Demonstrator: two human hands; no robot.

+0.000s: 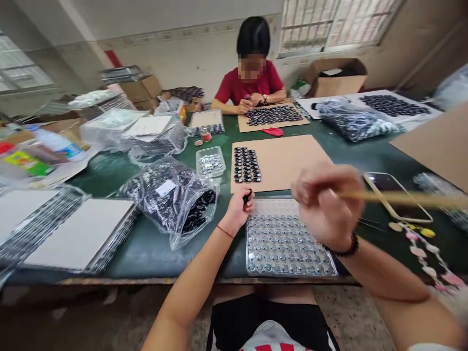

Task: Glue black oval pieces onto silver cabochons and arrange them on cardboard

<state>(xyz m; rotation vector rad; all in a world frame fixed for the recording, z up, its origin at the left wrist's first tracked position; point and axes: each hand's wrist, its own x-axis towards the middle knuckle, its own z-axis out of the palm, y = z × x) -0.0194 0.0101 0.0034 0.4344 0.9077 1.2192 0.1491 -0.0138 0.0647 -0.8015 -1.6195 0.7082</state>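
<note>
My left hand point(239, 209) is closed on a small black button point(248, 197) at the far left corner of a clear plastic tray point(287, 241) filled with rows of shiny round pieces. Blurred by motion, my right hand point(327, 202) hovers above the tray's right part, pinching a thin wooden stick point(398, 198) that points right. Just beyond the tray lies a brown cardboard sheet point(288, 161) with several rows of black buttons point(246, 165) at its left edge.
A plastic bag of black buttons point(175, 195) lies left of my left hand, with a small clear box point(211, 162) behind it. A phone point(397, 196) rests at right. Stacked trays point(73, 234) sit at left. Across the green table point(153, 251) a person in red point(252, 83) handles buttons on cardboard.
</note>
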